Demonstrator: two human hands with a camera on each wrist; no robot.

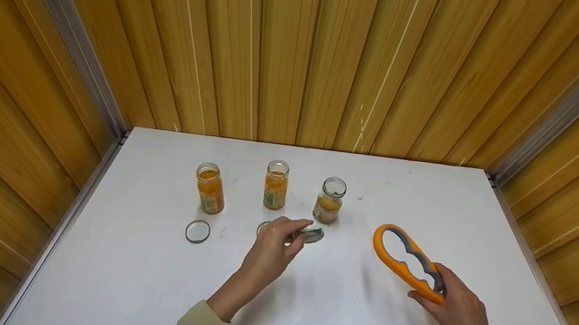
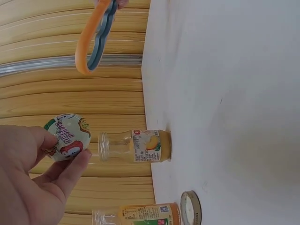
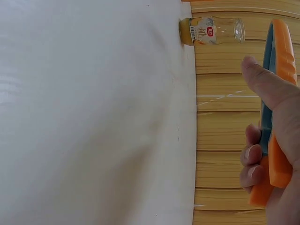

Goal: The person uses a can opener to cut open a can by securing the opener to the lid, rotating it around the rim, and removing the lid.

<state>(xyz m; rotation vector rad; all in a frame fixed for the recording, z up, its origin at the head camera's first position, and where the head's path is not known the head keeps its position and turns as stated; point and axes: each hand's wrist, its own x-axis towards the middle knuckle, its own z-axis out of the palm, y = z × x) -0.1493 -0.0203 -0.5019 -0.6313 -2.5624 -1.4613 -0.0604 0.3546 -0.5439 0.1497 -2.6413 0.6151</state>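
Observation:
My left hand (image 1: pixel 273 242) pinches a printed jar lid (image 2: pixel 69 137) between thumb and fingers, raised above the table in front of the right-hand jar (image 1: pixel 329 201). That glass jar has no lid and is partly filled with yellow-orange contents. Out to the right, my right hand (image 1: pixel 459 308) grips an orange and grey jar opener (image 1: pixel 404 266) by its near end, its looped end pointing up and left. In the right wrist view, the fingers (image 3: pixel 253 171) curl round the jar opener (image 3: pixel 281 56).
Two more open jars with orange contents stand on the white table (image 1: pixel 138 271): a middle jar (image 1: pixel 276 186) and a left jar (image 1: pixel 210 190). One lid (image 1: pixel 197 231) lies before the left jar; another lid (image 2: pixel 191 208) lies near the middle jar. Wood-patterned walls (image 1: pixel 332 61) enclose the table.

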